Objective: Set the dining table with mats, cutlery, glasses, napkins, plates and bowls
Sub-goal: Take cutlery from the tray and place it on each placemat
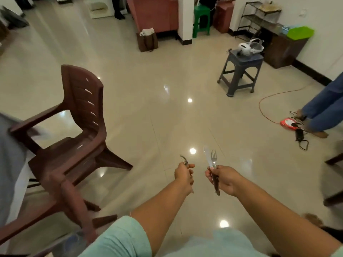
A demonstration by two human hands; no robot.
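Note:
My right hand (pixel 223 179) grips a knife (pixel 207 156) and a fork (pixel 214 157) together by their dark handles, blades and tines pointing up and away from me. My left hand (pixel 183 174) holds a spoon (pixel 183 160), its bowl edge-on above my fingers and its handle end showing below my wrist. Both hands are held out over the shiny tiled floor. A blurred grey edge at the far left may be the table; I cannot tell.
A brown plastic chair (pixel 81 127) stands at the left, another chair's frame in front of it. A grey stool (pixel 239 75) carries a white headset. A person's legs (pixel 323 108), an orange cable (pixel 267 101) and a red power strip (pixel 288 124) lie at the right.

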